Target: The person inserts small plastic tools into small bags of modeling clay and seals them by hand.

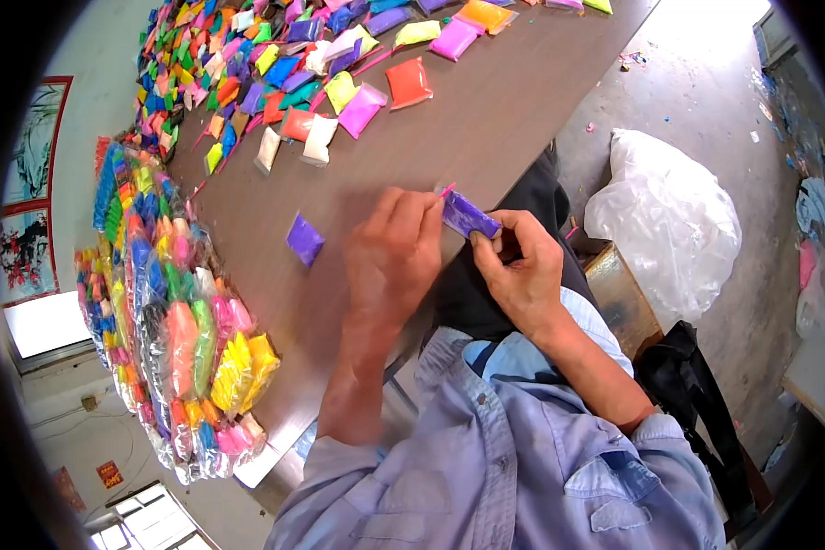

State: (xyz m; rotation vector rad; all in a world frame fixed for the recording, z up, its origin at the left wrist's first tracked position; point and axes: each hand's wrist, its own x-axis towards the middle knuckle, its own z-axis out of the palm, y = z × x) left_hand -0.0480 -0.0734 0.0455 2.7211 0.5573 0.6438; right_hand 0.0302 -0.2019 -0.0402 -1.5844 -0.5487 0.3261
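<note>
From here, a glossy, crinkled, oblong purple packet [468,215] is pinched by the right hand [528,266], extending left from its fingertips. The left hand [396,246] curls beside a thin pink strip [447,190]; its grip I cannot tell.

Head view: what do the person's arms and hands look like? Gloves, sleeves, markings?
Left grip and right grip: bare human hands, ungloved, with no ring, watch or cable visible. Pale lavender-blue cloth left sleeve and matching right sleeve end near the elbows, leaving the forearms bare. They belong to a buttoned shirt; no markings made out on them.
</note>
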